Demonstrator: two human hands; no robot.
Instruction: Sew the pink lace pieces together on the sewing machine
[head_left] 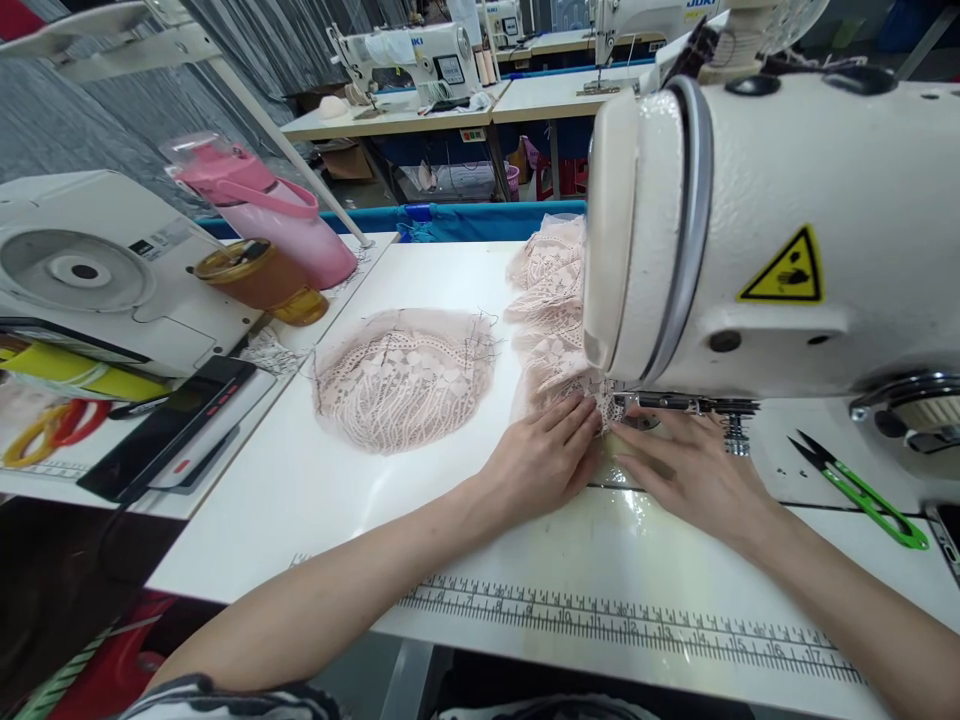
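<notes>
My left hand [546, 452] lies flat on the near end of a pale pink lace strip [553, 335], its fingertips just left of the presser foot [637, 410]. To the right of the foot, my right hand [694, 470] rests with thumb and fingers apart, some fingertips hidden behind the foot and its attachment. The lace runs back along the left side of the white sewing machine head [780, 230], which hides part of it. A separate rounded lace piece [405, 380] with dark loose threads lies left of my hands.
Green thread snips [862, 490] lie right of my right hand. A printed ruler [600, 625] follows the table's front edge. At left are a pink bottle [270, 215], an amber jar [262, 280], a black device [169, 425] and scissors [56, 432]. More sewing machines [412, 60] stand behind.
</notes>
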